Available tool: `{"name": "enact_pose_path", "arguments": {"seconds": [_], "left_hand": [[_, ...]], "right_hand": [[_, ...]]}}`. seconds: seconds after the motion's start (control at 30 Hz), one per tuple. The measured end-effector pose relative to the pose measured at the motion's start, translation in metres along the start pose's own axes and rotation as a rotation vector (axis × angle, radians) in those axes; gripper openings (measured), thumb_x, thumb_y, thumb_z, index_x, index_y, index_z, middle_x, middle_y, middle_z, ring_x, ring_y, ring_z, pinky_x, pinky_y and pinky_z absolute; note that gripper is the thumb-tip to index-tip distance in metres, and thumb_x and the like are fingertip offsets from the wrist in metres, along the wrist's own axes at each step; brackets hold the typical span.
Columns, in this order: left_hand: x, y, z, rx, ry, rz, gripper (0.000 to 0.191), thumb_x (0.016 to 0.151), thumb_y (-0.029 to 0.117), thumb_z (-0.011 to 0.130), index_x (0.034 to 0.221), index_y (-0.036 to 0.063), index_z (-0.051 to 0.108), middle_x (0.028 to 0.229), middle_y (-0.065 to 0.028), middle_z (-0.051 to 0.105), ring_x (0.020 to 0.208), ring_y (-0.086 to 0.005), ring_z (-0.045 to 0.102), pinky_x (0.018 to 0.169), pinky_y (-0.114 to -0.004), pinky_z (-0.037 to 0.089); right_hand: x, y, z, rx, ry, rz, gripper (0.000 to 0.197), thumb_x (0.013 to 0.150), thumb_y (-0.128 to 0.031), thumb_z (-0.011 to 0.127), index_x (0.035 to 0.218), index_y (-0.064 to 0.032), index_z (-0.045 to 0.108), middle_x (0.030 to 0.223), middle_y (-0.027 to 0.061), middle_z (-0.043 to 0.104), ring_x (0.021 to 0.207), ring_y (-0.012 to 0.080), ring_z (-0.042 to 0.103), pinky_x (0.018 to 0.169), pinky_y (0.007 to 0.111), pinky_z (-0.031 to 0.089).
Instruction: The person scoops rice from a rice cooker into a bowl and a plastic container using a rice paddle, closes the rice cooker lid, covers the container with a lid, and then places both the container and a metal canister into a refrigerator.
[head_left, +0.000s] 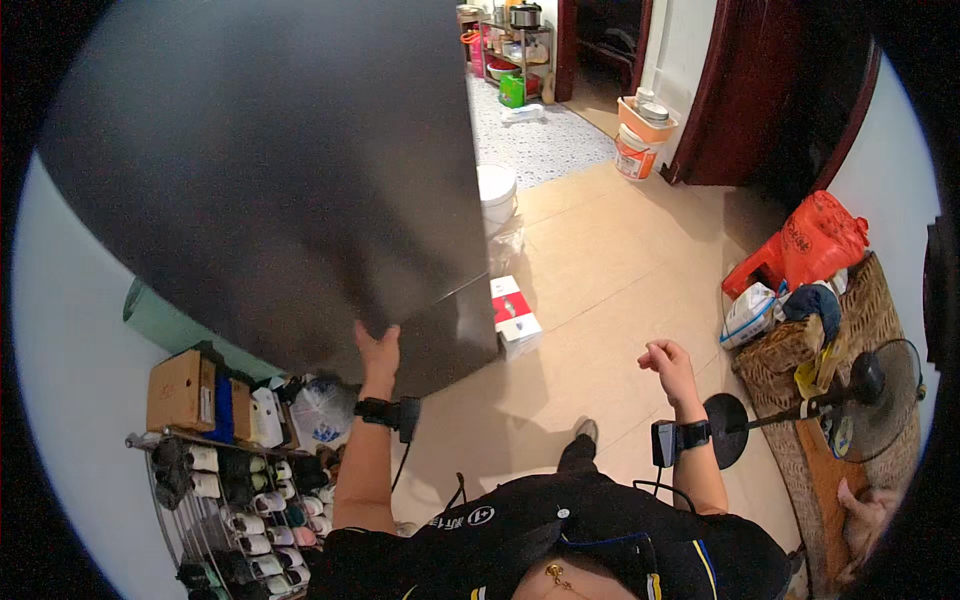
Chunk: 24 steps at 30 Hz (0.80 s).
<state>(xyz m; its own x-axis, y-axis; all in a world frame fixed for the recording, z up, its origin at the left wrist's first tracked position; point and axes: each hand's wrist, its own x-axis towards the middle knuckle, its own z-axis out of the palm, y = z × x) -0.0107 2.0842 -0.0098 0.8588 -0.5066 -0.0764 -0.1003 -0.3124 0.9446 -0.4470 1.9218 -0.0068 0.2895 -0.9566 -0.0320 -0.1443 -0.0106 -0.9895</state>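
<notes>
A tall dark glossy panel (285, 172), of a refrigerator or a cabinet, fills the upper left, with a thin seam low on its face. My left hand (379, 352) reaches up to its lower part, thumb and fingers spread; whether the fingertips press on it is hard to tell. My right hand (670, 369) hangs over the tiled floor (592, 300) with loosely bent fingers and nothing in it. Each wrist wears a black strap with a small device, the left strap (379, 410) and the right strap (691, 433).
A shoe rack (255, 510) with boxes on top stands at left. A white-and-red box (517, 319) and white bucket (496, 196) lie beyond the panel's edge. At right, a fan (874, 397) stands by a sofa (874, 300) bearing bags; someone's bare limb (870, 517) shows there.
</notes>
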Motion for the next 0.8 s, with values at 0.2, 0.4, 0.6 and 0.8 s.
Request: {"name": "enact_pose_path", "arguments": {"seconds": [0.2,0.4,0.6,0.8], "left_hand": [[0.078,-0.005,0.066,-0.126,0.260,-0.103,0.077,0.082,0.019,0.057,0.136,-0.0010,0.006,0.141,-0.0213,0.012,0.129,-0.0345,0.016,0.104,-0.041,0.020],[0.067,-0.013,0.136,0.620,-0.223,-0.519,0.048,0.088,0.025,0.049,0.125,-0.0013,0.035,0.121,-0.0207,0.044,0.104,-0.0340,0.050,0.088,-0.042,0.041],[0.105,0.034,0.342,0.009,-0.713,-0.672,0.043,0.084,0.031,0.055,0.110,-0.0026,0.048,0.103,-0.0145,0.055,0.084,-0.0206,0.060,0.069,-0.031,0.051],[0.272,0.087,0.515,0.013,-0.781,-0.349,0.034,0.082,0.026,0.055,0.097,-0.0048,0.057,0.087,-0.0102,0.060,0.071,-0.0157,0.059,0.060,-0.026,0.049]], "right_hand": [[0.125,0.037,-0.112,0.004,0.010,0.175,0.020,0.085,-0.017,0.051,0.090,0.0014,0.056,0.075,0.0099,0.062,0.068,0.0149,0.059,0.062,0.026,0.046],[0.278,0.022,-0.135,0.044,-0.008,0.166,0.019,0.084,-0.014,0.052,0.090,0.0037,0.056,0.075,0.0104,0.061,0.069,0.0162,0.059,0.065,0.027,0.048],[0.447,0.006,-0.084,-0.047,-0.335,0.089,0.020,0.084,-0.014,0.052,0.092,0.0039,0.055,0.077,0.0102,0.061,0.072,0.0163,0.060,0.068,0.027,0.048],[0.623,-0.011,-0.101,-0.220,-0.371,0.155,0.024,0.083,-0.017,0.054,0.093,0.0043,0.057,0.081,0.0114,0.062,0.074,0.0167,0.060,0.070,0.029,0.047]]}}
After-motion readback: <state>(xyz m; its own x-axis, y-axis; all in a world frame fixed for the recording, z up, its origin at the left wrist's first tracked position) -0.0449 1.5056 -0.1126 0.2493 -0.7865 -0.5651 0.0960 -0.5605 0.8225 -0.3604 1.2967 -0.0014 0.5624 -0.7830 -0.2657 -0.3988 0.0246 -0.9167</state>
